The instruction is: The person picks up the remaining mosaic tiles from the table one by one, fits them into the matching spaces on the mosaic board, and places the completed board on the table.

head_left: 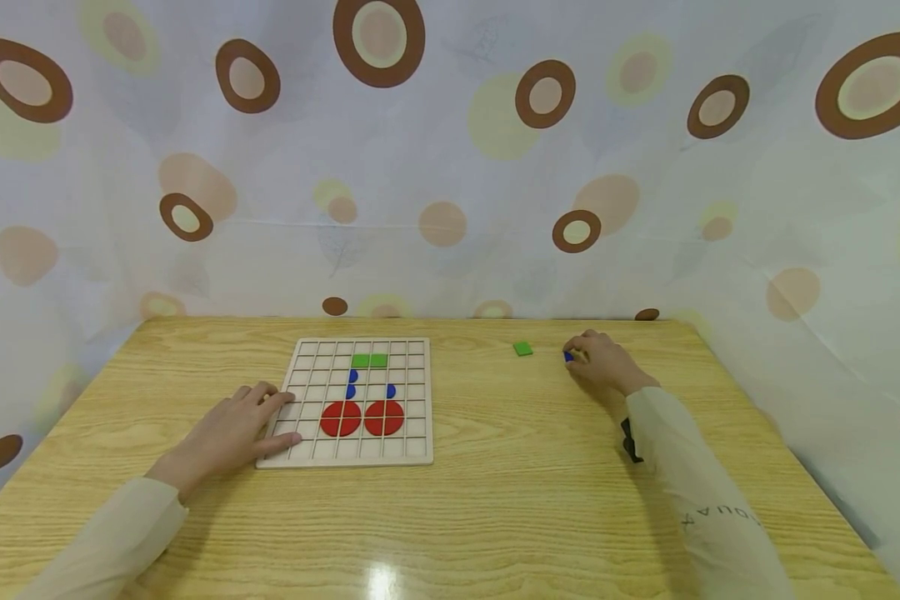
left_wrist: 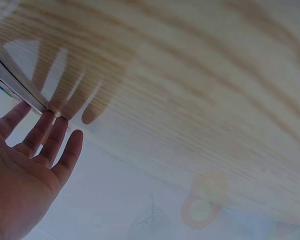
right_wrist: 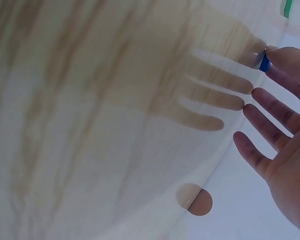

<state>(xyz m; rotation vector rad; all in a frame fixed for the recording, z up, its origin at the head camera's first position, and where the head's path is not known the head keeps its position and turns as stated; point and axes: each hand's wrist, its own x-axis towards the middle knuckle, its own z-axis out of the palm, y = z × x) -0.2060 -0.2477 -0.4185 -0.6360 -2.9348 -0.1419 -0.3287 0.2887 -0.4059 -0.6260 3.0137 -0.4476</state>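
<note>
1. Head: we find the blue piece (head_left: 568, 357) pinched in the right hand (head_left: 602, 363); the left hand (head_left: 228, 429) touches the grid board (head_left: 416, 432).
2. Left wrist: loosely extended fingers (left_wrist: 70, 151), grasping nothing.
3. Right wrist: pinch confirmed; we judge the piece light, stiff, best held by its edges.

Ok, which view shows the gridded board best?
The head view: the gridded board shows nearly whole, the left hand covering little. The left wrist view catches only an edge; the right wrist view, none.
</note>
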